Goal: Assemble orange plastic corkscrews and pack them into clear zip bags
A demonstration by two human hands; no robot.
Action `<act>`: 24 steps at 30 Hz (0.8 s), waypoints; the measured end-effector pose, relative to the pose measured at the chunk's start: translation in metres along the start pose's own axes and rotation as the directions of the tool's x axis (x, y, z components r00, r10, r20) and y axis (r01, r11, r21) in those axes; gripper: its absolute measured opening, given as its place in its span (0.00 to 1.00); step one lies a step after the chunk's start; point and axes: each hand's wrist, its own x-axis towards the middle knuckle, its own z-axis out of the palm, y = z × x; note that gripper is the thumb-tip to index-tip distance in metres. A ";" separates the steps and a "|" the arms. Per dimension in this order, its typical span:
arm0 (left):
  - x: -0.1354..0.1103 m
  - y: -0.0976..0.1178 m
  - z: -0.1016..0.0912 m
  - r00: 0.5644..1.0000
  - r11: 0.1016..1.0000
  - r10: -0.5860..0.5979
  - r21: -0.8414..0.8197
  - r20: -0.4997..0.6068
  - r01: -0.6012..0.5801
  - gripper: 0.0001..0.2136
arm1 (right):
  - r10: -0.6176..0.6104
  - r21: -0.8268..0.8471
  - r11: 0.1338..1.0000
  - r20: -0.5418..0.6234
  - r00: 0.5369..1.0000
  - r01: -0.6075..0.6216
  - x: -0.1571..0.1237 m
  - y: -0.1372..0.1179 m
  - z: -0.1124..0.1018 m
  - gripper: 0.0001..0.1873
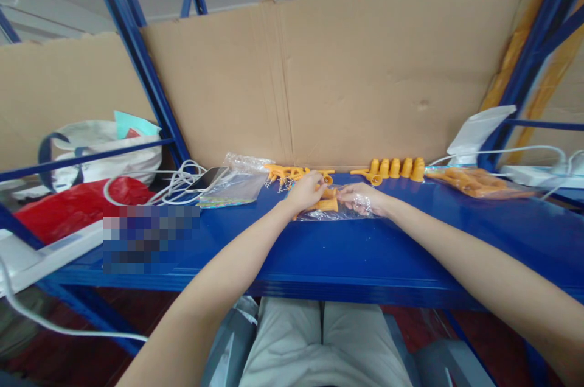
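Cloth bag: far left, I see a white bag (pixel 100 134) behind the blue side bar, with a red bag (pixel 86 204) in front of it.
Cable and phone: a loose heap of white cable (pixel 180 183) lies beside a dark phone (pixel 208 179), which rests by a clear packet (pixel 237 189).
Chained pieces: I make out a cluster of orange parts with small chains (pixel 279 173) at the back, close to the cardboard (pixel 347 83).
Left hand: the left hand (pixel 305 190) bends over the orange pieces; its fingertips are partly hidden, so I cannot tell whether they are clamped.
Clear bag: the clear bag (pixel 349 215) lies on the blue table (pixel 319 262) between and under the hands, with orange cones (pixel 326 205) at its left part.
Right hand: the right hand (pixel 362 197) has its fingers bunched at the bag, film glinting over them; I cannot tell how they grip.
Cup row: a loose orange piece (pixel 375 180) sits just left of five upright orange cups (pixel 395 168).
Filled bag: farther right I see a bag of orange parts (pixel 479 182) lying flat.
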 end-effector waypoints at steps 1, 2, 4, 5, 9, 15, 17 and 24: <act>0.001 0.000 0.000 1.000 1.000 0.002 0.016 0.001 -0.002 0.08 | -0.008 0.009 1.000 0.007 1.000 0.008 0.000 0.000 0.000 0.12; 0.001 0.000 -0.001 1.000 1.000 0.007 0.027 0.017 -0.007 0.09 | -0.017 0.019 1.000 0.018 1.000 0.016 0.000 0.001 -0.001 0.12; 0.001 -0.001 0.000 0.997 0.999 0.015 0.039 0.070 -0.018 0.11 | -0.029 0.030 0.999 0.044 0.999 0.028 0.000 0.000 -0.002 0.12; 0.001 -0.001 0.000 0.995 0.999 0.017 0.045 0.094 -0.022 0.11 | -0.033 0.034 0.999 0.057 0.998 0.031 0.000 0.000 -0.002 0.12; 0.000 -0.002 0.001 0.993 0.996 0.005 0.087 0.119 -0.016 0.11 | -0.051 0.041 0.998 0.096 0.994 0.047 -0.004 -0.004 -0.003 0.14; 0.000 0.000 0.000 0.992 0.995 0.010 0.094 0.127 -0.022 0.09 | -0.102 0.085 0.992 0.123 0.987 0.092 -0.005 -0.006 0.000 0.14; -0.001 0.001 0.000 0.990 0.998 -0.001 0.067 0.139 -0.008 0.09 | -0.111 0.088 0.991 0.138 0.984 0.099 -0.004 -0.005 0.000 0.14; -0.003 0.007 -0.003 0.985 0.997 -0.071 0.008 0.159 0.071 0.08 | -0.111 0.052 0.993 0.189 0.976 0.103 0.001 0.000 -0.003 0.17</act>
